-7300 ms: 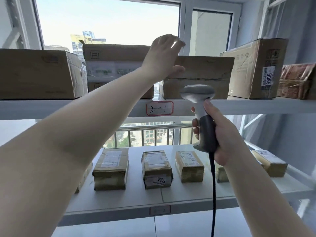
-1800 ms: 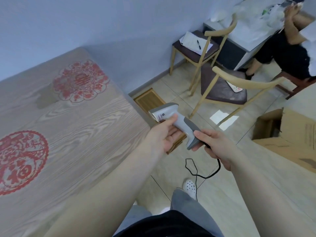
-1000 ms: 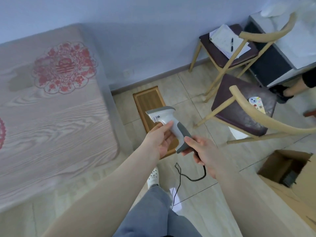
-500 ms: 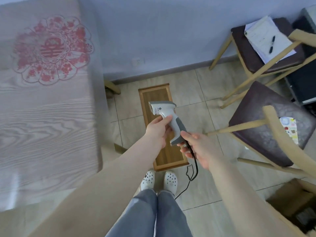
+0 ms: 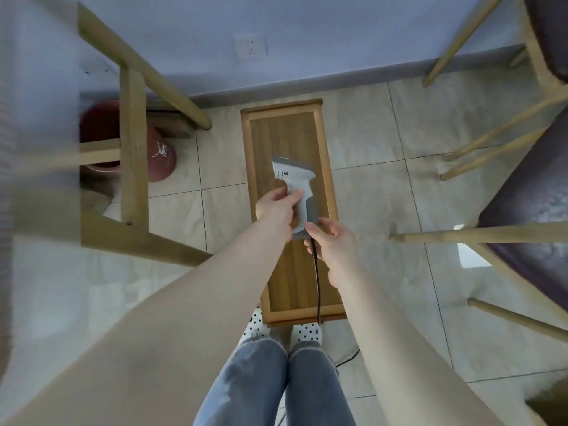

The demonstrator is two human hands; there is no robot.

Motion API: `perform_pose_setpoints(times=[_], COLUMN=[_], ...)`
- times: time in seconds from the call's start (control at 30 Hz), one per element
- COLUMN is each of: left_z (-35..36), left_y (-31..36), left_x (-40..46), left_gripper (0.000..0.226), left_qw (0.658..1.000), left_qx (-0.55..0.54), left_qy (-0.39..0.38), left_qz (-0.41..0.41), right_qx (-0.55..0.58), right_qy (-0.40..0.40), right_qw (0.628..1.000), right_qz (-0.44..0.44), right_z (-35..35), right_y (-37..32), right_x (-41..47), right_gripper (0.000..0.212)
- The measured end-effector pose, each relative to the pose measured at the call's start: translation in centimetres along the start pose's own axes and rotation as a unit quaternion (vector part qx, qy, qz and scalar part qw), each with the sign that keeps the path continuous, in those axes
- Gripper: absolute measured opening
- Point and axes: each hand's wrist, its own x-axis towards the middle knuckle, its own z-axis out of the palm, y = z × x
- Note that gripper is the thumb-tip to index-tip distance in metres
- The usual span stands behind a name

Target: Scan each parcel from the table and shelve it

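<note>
Looking straight down, and there's plenty we can't see: no parcel in view anywhere, and the worktop is only a blurred pale smear down the left edge, its wooden legs and rails jutting out beneath. Behind those rails a rounded dark-red object with a small white mark sits on the floor, half hidden; hard to say what it is.

Centre frame, the scanner: a pistol-shaped handheld, smooth white plastic head flaring wide at the top, grey rubbery-looking grip below. The left hand has its fingers curled round the white neck just under the head. The right hand pinches the butt of the grip where the cable comes out; that thin black lead drops straight down, its lower end lost behind the jeans. Exactly which fingertips touch the grip is hard to tell.

Under the scanner lies a long rectangular wooden tray on the floor, grained panel inside a lighter raised frame, its near end covering most of two white perforated shoes.

Glossy pale floor tiles, grey skirting, a white wall socket above. To the right, chairs with slim round wooden legs and dark padded seats, all cut off by the frame.
</note>
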Motion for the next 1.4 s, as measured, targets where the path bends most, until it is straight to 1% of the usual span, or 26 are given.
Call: perform_pose_setpoints(times=[0.1,0.2,0.3,0.33,0.43,0.5,0.6,0.67,0.7,0.73,0.77,0.8,0.83,0.87,0.93,0.97,1.03,1.17,1.4], left_z=[0.5,0.6,0.5,0.4,0.2,0.2,0.3,0.1,0.0,-0.1,-0.2,-0.4,-0.5,-0.6,-0.9,-1.1,-1.2,-1.1,-1.0], left_y=[-0.8,-1.4,-1.8,-2.1,-2.9,-3.1,-3.5,-3.7,-3.8,-4.0,-4.2,-4.4,-4.6,-4.8,-5.4,-5.7,-6.2,-6.1,-5.9], left_x=[2.1,3.4,4.2,4.4,4.9,4.7,4.3,3.9,3.8,3.8,3.7,3.5,3.4,3.3,3.7,4.0,4.6,4.7,4.9], left_gripper=[0.019,0.020,0.026,0.028,0.031,0.033,0.036,0.040,0.046,0.055,0.067,0.080,0.094,0.107,0.124,0.127,0.127,0.121,0.120], left_qw=[1.000,0.998,0.997,0.996,0.991,0.983,0.980,0.978,0.972,0.957,0.931,0.899,0.877,0.873,0.893,0.907,0.927,0.927,0.927], left_qx=[0.021,0.029,0.052,0.062,0.097,0.137,0.146,0.147,0.167,0.214,0.278,0.340,0.379,0.395,0.385,0.367,0.332,0.333,0.334], left_qy=[0.022,0.053,0.061,0.059,0.058,0.068,0.075,0.083,0.096,0.123,0.163,0.206,0.236,0.243,0.218,0.201,0.174,0.168,0.169], left_qz=[0.004,0.005,0.018,0.030,0.075,0.102,0.109,0.120,0.135,0.153,0.173,0.184,0.178,0.153,0.083,0.053,0.027,0.027,0.021], right_qx=[-0.013,-0.032,-0.080,-0.092,-0.112,-0.123,-0.135,-0.160,-0.201,-0.258,-0.315,-0.349,-0.358,-0.354,-0.333,-0.308,-0.245,-0.209,-0.211], right_qy=[0.012,0.025,0.038,0.040,0.059,0.072,0.070,0.082,0.100,0.127,0.156,0.179,0.194,0.201,0.182,0.158,0.122,0.119,0.125], right_qw=[1.000,0.999,0.996,0.995,0.992,0.990,0.988,0.983,0.974,0.956,0.934,0.917,0.911,0.911,0.924,0.937,0.960,0.968,0.967], right_qz=[-0.008,-0.003,-0.019,-0.020,-0.015,-0.017,-0.015,-0.027,-0.039,-0.053,-0.063,-0.066,-0.064,-0.061,-0.055,-0.053,-0.058,-0.065,-0.073], right_z=[0.4,0.7,1.0,1.0,1.0,1.0,1.0,1.0,1.0,1.1,1.2,1.3,1.4,1.5,1.5,1.5,1.4,1.4,1.5], right_y=[1.3,2.3,3.2,3.4,4.1,4.2,4.2,4.3,4.3,4.3,4.2,4.0,3.8,3.7,3.9,4.1,4.5,4.5,4.6], right_x=[2.0,3.5,4.7,5.0,5.6,5.9,6.0,5.9,5.8,5.8,5.8,5.8,5.8,5.9,6.4,6.7,7.1,7.4,7.6], right_gripper=[0.021,0.029,0.021,0.022,0.036,0.038,0.039,0.046,0.052,0.059,0.067,0.075,0.082,0.088,0.098,0.101,0.103,0.102,0.101])
